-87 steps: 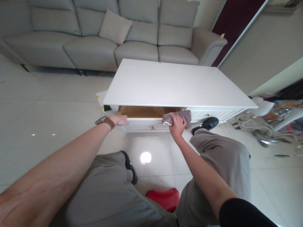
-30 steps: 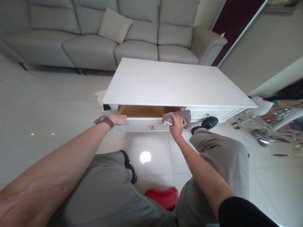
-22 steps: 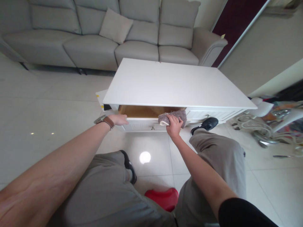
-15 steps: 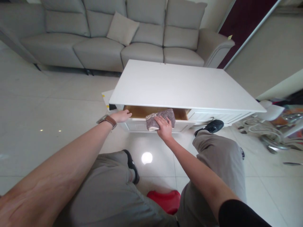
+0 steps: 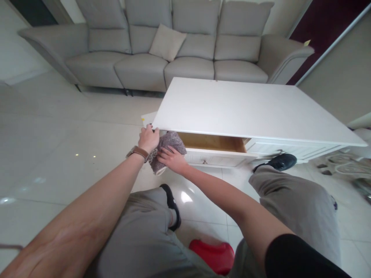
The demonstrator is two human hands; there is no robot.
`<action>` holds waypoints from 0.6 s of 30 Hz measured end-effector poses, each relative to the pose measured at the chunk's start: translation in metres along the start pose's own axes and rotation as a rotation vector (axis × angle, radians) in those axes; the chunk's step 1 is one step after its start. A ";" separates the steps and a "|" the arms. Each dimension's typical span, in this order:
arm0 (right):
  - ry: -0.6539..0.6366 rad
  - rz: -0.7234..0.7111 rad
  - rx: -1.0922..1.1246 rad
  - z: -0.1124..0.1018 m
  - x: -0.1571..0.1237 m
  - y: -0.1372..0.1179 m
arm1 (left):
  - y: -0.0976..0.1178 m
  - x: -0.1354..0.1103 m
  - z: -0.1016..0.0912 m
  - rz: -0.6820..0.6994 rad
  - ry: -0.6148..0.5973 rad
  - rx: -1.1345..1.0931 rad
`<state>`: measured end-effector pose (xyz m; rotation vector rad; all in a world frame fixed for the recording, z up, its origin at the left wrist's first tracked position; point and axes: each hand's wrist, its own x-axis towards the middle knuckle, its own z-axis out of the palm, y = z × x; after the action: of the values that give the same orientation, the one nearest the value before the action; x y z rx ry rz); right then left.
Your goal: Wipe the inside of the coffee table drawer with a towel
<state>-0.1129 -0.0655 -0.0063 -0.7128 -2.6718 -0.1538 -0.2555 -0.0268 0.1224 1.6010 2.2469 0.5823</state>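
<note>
A folded grey-purple cloth (image 5: 168, 148) with a pale pattern lies over the left end of a pulled-out drawer (image 5: 223, 157). My right hand (image 5: 173, 159) holds the cloth from above, its fingers spread across it and pressing it to the drawer front. Just left of it, my left hand (image 5: 148, 139) grips the near left corner of the white coffee table (image 5: 240, 110), fingers bent over the edge. Bare wood shows inside the drawer, and a small knob sits on its front. The cloth hides the drawer's left end.
A grey sofa (image 5: 139, 69) with a beige cushion (image 5: 167, 41) stands behind the table. Below me is a red stool (image 5: 213, 255), between my legs. My right shoe (image 5: 279, 162) is close to the table's front. At far right, ornate metal legs stand on the tiled floor.
My right hand and the cloth have moved left along the drawer front to its left end. My left hand has gone from the drawer's edge up to the table corner. The view has shifted left.
</note>
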 end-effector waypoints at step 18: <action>-0.580 0.241 -0.068 0.043 -0.129 0.018 | 0.010 0.002 0.034 0.476 -0.652 0.329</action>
<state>-0.0139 -0.1008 -0.0951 -1.2556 -3.0900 0.0350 -0.2315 -0.0176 0.0975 2.1136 1.5344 -0.2193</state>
